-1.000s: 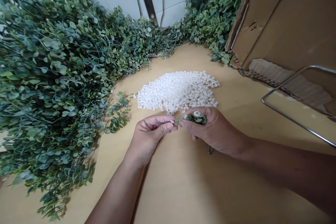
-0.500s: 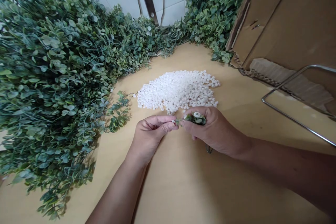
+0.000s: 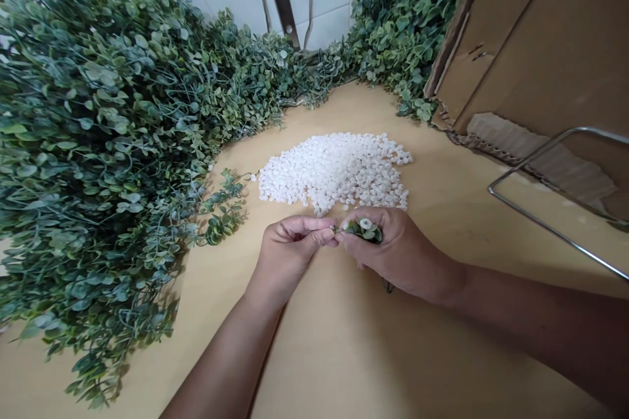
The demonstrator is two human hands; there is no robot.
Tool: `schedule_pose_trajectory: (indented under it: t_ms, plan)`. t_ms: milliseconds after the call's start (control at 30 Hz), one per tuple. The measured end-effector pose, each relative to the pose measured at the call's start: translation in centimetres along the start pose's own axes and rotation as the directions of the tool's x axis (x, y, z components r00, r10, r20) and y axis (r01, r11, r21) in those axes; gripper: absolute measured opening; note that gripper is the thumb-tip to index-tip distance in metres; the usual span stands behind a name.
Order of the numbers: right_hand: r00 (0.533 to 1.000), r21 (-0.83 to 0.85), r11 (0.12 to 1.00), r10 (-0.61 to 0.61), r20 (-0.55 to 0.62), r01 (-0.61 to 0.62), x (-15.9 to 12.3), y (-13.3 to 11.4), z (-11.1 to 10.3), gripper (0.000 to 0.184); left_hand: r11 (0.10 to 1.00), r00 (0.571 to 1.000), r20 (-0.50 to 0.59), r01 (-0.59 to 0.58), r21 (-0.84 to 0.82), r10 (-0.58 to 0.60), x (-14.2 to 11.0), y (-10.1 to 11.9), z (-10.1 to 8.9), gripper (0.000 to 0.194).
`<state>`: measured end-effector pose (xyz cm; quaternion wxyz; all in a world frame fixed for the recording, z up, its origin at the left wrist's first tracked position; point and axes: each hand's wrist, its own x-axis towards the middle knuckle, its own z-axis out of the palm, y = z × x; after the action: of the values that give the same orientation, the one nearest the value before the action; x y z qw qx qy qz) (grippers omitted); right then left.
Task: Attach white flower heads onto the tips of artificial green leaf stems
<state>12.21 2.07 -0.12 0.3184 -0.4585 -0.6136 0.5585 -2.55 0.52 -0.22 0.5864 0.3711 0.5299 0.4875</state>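
My right hand [image 3: 400,252] is closed round an artificial leaf sprig [image 3: 374,234] with green leaves. A white flower [image 3: 365,224] shows among its leaves, and a bit of dark stem sticks out below the hand. My left hand [image 3: 295,245] pinches thumb against forefinger at the sprig's thin tip, where the fingers cover a small white flower piece. The fingertips of both hands nearly meet. Just beyond them lies a heap of small white plastic flowers [image 3: 334,170] on the tan table [image 3: 314,353].
Bushy artificial greenery [image 3: 108,124] fills the left side, with more greenery [image 3: 407,19] at the back right. One loose leafy stem [image 3: 223,209] lies left of the heap. A cardboard box [image 3: 550,46] and a bent metal rod frame [image 3: 540,226] stand on the right.
My left fingertips have moved slightly right, closer to the right hand. The white piece seen between them earlier is now covered. My right hand has dropped a little, still holding the sprig.
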Motion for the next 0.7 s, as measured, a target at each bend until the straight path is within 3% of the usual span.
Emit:
schedule_pose_trajectory:
  t_ms: [400,700]
  plan:
    - [0.996,0.043,0.996,0.074,0.047,-0.076,0.17,-0.09,-0.3,0.017,1.0,0.999,0.019,0.03,-0.002,-0.03,0.1,0.17,-0.38,0.016]
    - [0.999,0.026,0.999,0.027,0.04,-0.028,0.1,0.16,-0.25,0.015,0.998,0.999,-0.023,0.043,0.04,-0.042,0.06,0.36,0.25,0.018]
